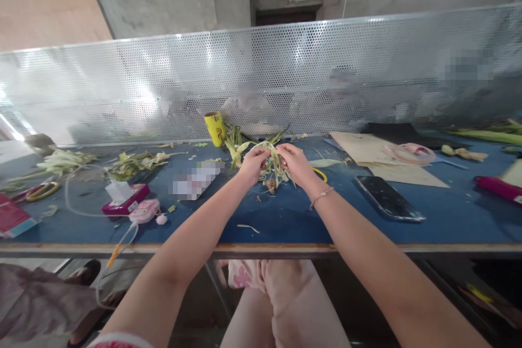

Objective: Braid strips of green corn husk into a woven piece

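Note:
My left hand (254, 164) and my right hand (294, 163) are close together above the middle of the blue table. Both pinch a pale green leaf strip (274, 159) that bends between the fingertips. Under the hands lies a small heap of leaf scraps with a brownish piece (270, 185) in it, too small to name. Just behind my left hand, more long green leaves (235, 144) are piled. Beside my right wrist, a yellow ring-shaped handle (320, 174) shows in part; the rest of it is hidden.
A yellow cardboard tube (215, 128) stands before the perforated metal screen (281, 60). On the right lie a black phone (389, 198), brown paper sheets (362, 147) and a pink tape roll (411, 154). Leftward are a tissue pack (125, 198), a pink charger (144, 211) with cable and scissors (43, 190).

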Tool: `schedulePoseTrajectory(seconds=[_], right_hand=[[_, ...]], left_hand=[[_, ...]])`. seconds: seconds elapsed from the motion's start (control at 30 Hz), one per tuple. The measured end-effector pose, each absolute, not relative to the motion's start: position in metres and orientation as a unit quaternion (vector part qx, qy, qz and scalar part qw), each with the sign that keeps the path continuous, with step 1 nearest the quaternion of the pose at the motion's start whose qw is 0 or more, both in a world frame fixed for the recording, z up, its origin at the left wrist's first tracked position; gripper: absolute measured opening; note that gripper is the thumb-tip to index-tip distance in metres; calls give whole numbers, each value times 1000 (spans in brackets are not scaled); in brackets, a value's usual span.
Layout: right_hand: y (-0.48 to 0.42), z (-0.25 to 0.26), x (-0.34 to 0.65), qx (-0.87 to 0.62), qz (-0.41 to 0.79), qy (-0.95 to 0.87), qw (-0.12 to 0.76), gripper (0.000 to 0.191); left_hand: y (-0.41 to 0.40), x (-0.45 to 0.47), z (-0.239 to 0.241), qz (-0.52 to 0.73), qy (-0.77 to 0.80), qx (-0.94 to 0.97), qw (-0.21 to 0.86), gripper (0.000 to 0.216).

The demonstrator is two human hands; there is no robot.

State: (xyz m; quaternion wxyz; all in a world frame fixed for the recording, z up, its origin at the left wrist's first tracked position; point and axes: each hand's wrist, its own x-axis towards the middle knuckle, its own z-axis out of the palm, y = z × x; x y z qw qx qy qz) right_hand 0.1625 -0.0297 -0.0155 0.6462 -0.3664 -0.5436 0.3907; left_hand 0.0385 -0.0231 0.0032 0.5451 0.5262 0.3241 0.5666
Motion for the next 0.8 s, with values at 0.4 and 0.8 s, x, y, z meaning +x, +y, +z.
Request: schedulePoseTrajectory(seconds=[0.4,0.8], right_hand=[[-22,-22,167,-422,491,-478,594,48],[-33,-25,146,-314,489,-591,559,41]], left_hand=[[-11,41,-3,572,351,548,499,18],[-25,33,-4,591,415,619,309,16]])
